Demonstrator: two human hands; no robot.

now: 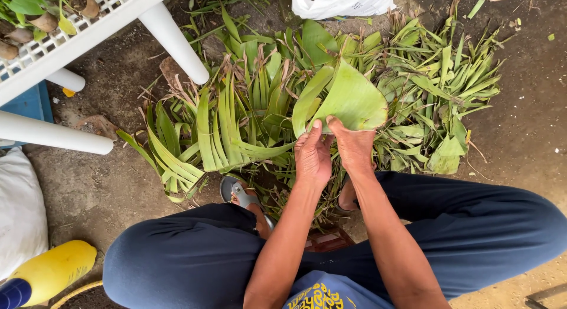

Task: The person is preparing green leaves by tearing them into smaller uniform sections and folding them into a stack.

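Pinching the lower edge of a broad green leaf piece (pixel 348 99), I have my left hand (pixel 312 155) and right hand (pixel 354 148) side by side; it looks light, floppy and tearable above the pinch.

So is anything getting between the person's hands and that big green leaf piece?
Nothing visible. The left hand and right hand both grip the lower edge of the green leaf piece directly, thumbs on top, holding it above the pile of leaf strips on the ground.
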